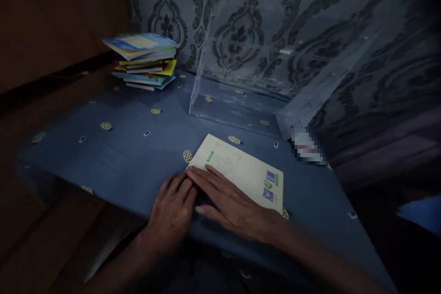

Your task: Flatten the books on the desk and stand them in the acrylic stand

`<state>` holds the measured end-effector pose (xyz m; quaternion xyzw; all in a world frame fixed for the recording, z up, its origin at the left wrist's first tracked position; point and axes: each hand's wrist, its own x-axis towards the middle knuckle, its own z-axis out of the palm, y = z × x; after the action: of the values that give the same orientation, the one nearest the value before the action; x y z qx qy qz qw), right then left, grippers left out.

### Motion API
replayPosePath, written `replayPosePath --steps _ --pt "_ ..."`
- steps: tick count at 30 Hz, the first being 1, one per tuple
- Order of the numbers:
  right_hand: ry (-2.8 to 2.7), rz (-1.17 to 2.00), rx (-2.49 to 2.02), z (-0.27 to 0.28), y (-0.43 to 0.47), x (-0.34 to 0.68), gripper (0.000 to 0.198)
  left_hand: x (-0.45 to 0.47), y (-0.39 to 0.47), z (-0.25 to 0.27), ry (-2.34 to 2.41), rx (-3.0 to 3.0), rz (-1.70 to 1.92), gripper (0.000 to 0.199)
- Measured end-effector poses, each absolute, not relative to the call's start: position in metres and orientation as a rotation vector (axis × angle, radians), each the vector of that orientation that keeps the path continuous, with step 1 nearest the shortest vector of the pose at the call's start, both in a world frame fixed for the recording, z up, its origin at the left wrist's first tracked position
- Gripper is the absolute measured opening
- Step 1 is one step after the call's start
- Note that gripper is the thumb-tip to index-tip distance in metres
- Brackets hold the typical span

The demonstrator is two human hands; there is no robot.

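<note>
A cream-coloured book (250, 170) lies flat on the patterned blue tablecloth, its printed face up with a barcode and a QR code near the right end. My right hand (230, 200) rests across the book's near side, fingers stretched out and lying flat. At the book's near left corner is my left hand (174, 206), fingers slightly bent and a little apart, their tips beside my right fingertips. The near edge of the book is partly covered by my right hand and forearm. Neither hand lifts anything.
A stack of books (146, 59) stands at the back left of the table. Behind the book is a clear plastic rack (237, 105) near the patterned wall. A blurred-out white and red object (308, 147) sits to the right. The blue tablecloth (124, 161) hangs over the near edge.
</note>
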<state>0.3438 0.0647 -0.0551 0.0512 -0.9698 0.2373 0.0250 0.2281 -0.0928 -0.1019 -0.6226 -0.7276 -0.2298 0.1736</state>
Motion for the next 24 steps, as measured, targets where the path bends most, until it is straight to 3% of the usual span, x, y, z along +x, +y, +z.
replayPosePath --steps 7,24 --pt "-3.019 0.732 0.188 -0.065 0.09 0.322 0.061 0.227 -0.09 -0.104 -2.019 -1.738 -0.722 0.036" --pt "-3.017 0.505 -0.225 -0.081 0.157 0.304 0.062 0.221 -0.092 -0.117 -2.03 -1.742 -0.749 0.048"
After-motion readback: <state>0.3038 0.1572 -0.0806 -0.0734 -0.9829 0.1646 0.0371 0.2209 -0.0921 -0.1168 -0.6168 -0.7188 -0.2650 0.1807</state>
